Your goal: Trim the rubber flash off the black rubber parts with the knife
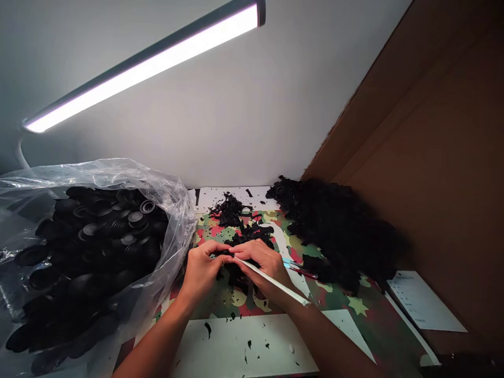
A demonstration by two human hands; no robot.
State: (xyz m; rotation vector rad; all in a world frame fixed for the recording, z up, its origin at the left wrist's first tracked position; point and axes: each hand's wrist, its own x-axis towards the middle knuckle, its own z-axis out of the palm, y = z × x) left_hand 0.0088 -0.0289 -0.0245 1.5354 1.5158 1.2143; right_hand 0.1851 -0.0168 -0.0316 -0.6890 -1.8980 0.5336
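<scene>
Workshop bench: lamp [145,65], bagged rubber parts [98,236], trimmings [232,210].

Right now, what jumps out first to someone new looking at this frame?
The lit lamp bar slanting across the top left catches the eye first. Below it, a clear plastic bag full of black round caps fills the left side, and a second black heap lies at the right. At centre, the left hand and right hand meet over black scraps, the right holding a thin white stick.
</scene>
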